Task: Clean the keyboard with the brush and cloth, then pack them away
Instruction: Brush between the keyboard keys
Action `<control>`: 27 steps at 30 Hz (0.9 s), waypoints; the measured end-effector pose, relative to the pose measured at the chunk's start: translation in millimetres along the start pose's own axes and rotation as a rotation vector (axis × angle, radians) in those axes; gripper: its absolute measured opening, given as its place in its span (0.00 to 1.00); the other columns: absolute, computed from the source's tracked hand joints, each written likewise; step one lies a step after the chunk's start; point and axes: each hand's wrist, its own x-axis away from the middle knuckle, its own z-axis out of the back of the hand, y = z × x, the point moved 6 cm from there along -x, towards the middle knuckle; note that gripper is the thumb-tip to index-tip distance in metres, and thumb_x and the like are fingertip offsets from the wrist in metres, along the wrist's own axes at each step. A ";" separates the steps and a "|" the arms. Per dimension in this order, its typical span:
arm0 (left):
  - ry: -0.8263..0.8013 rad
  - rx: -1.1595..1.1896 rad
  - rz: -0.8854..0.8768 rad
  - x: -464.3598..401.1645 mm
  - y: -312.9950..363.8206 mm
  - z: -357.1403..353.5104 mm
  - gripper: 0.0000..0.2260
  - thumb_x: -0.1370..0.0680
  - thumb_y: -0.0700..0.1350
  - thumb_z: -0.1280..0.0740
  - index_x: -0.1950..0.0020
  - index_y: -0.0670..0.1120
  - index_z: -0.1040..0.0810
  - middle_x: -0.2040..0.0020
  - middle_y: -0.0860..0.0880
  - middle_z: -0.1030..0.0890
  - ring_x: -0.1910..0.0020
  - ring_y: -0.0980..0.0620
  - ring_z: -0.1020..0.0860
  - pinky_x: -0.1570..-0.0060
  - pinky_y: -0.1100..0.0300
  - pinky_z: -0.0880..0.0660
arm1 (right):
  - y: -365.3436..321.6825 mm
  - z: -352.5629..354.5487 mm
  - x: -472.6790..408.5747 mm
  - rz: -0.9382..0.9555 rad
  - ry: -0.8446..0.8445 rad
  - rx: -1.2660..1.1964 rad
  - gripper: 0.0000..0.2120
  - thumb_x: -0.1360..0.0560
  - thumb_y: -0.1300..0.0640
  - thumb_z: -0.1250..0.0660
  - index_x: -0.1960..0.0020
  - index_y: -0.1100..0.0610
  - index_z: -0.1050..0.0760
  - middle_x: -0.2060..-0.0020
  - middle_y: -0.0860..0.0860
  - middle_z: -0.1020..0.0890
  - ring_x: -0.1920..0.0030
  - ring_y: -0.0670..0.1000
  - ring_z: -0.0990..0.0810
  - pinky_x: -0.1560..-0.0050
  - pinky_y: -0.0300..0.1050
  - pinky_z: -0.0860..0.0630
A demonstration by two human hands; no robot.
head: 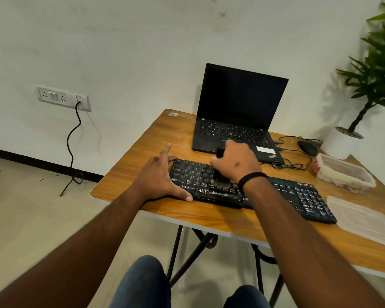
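Observation:
A long black keyboard (pixel 298 194) smeared with white dust lies across the wooden table (pixel 156 134). My left hand (pixel 158 176) spans the keyboard's left end, fingers straight, thumb at its front edge. My right hand (pixel 236 163) grips a black brush (pixel 220 152) upright over the keys left of the middle; the bristles touch the keys below my fist and are mostly hidden. A pale cloth sits inside the clear plastic container (pixel 342 172) at the right.
An open black laptop (pixel 238 112) stands behind the keyboard. A black mouse (pixel 308 147) with coiled cable lies to its right. The container's lid (pixel 365 221) rests near the front right edge. A potted plant (pixel 342 141) stands at the back right corner.

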 end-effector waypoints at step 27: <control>-0.011 0.005 -0.026 -1.4 -1.2 -0.6 0.72 0.50 0.69 0.19 0.18 0.52 0.58 0.24 0.49 0.33 0.25 0.47 0.38 0.27 0.49 0.38 | -39.1 -11.0 17.0 0.140 0.034 -0.101 0.16 0.23 0.45 0.35 0.44 0.56 0.29 0.55 0.53 0.20 0.56 0.53 0.21 0.57 0.47 0.20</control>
